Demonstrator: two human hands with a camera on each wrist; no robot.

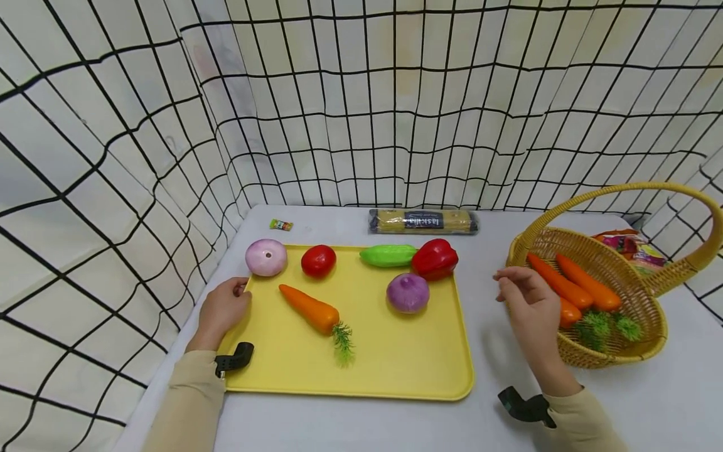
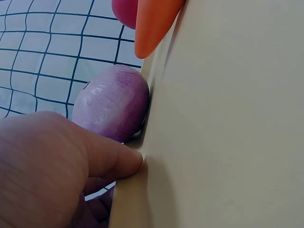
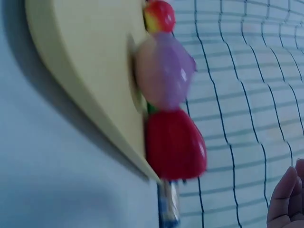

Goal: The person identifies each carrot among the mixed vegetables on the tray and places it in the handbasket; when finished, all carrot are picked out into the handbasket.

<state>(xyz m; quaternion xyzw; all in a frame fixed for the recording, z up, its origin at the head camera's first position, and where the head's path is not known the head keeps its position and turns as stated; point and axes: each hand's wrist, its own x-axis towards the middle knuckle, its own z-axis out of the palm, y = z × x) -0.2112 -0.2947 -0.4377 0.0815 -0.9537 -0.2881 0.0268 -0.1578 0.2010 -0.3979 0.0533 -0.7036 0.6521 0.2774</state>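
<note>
My left hand (image 1: 222,309) grips the left rim of a yellow tray (image 1: 407,370); in the left wrist view the thumb lies on the rim, the other fingers outside it. Just beyond that hand is a pale purple onion (image 1: 266,257) at the tray's back left corner. A carrot (image 1: 309,307) with a green top lies on the tray, near a tomato (image 1: 319,261), a green vegetable (image 1: 387,255), a red bell pepper (image 1: 435,259) and a darker purple onion (image 1: 408,292). My right hand (image 1: 531,314), fingers loosely bent and holding nothing, hovers between tray and basket.
A wicker basket (image 1: 649,326) with a tall handle holds several carrots (image 1: 587,284) at the right. Behind the tray lie a pasta packet (image 1: 422,221) and a small green wrapper (image 1: 280,225). A colourful bag (image 1: 629,248) sits behind the basket. Black netting (image 1: 361,116) surrounds the table.
</note>
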